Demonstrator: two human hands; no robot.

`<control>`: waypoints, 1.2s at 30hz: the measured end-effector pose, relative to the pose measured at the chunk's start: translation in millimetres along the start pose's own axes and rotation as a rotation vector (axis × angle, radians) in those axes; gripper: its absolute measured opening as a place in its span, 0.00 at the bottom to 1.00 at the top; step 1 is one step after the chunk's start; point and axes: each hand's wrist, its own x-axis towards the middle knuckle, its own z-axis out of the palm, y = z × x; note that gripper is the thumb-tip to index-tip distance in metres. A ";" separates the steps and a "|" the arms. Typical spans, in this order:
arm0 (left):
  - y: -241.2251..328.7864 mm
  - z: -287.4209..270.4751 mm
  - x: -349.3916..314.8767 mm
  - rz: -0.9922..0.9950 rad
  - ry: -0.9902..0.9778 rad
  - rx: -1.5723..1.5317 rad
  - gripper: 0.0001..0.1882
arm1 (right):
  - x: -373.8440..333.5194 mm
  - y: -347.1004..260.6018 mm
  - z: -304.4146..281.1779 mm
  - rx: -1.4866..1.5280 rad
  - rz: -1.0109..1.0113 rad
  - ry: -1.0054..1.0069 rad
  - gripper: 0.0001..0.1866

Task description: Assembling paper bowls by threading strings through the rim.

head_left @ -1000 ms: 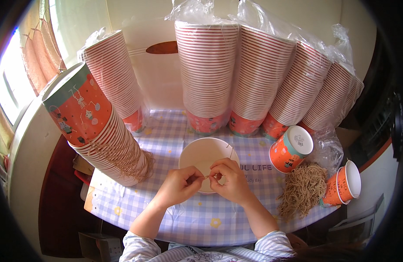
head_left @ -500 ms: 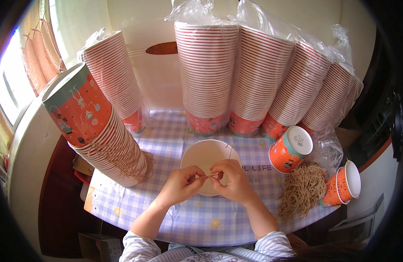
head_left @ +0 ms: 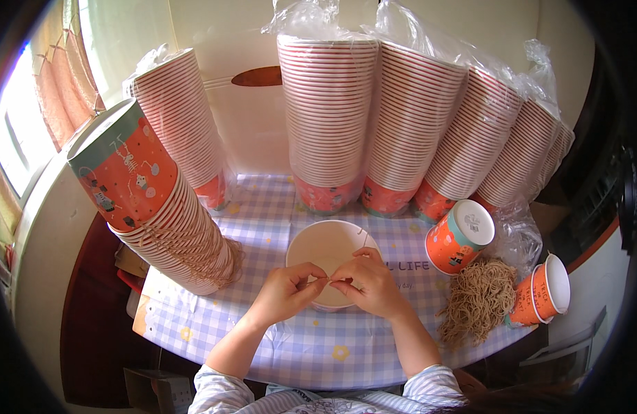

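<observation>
A white-lined paper tub [head_left: 315, 241] stands upright in the middle of the table, its mouth upward. Over its near rim, the thumb and fingertips of my left hand [head_left: 289, 288] pinch a thin brown string [head_left: 364, 237]. My right hand [head_left: 371, 284] is closed in a pinch on the same string, its fingertips touching those of my left. One end of the string shows above my right hand, near the tub's far right rim. The short piece between the fingertips is mostly hidden.
A stack of paper tubs [head_left: 170, 228] with strings draped down its side leans at left. Plastic-wrapped tub stacks [head_left: 329, 117] line the back. At right are a loose brown string heap [head_left: 478, 297], an upturned orange tub [head_left: 451, 241] and tubs on their side [head_left: 532, 297].
My right hand has shifted slightly left and its fingertips have closed in against my left hand's. The visible string end has tilted a little. My left hand has barely moved.
</observation>
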 end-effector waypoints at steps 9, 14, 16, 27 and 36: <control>0.1 0.4 -0.2 -0.038 0.008 0.071 0.06 | 0.2 0.8 0.5 -0.030 0.008 0.038 0.05; 6.1 1.7 -1.5 -0.004 0.052 0.150 0.05 | -0.1 -2.8 3.6 -0.035 0.055 0.042 0.03; 5.8 2.2 -1.1 -0.017 0.052 0.190 0.05 | -0.1 -4.2 4.9 -0.016 0.085 0.035 0.04; 2.9 9.3 -3.4 0.223 0.224 0.484 0.03 | -0.3 -5.5 9.0 0.090 0.147 -0.027 0.05; 21.1 -2.2 -9.1 0.220 0.135 0.469 0.12 | -0.2 -8.1 4.5 0.168 0.310 -0.037 0.03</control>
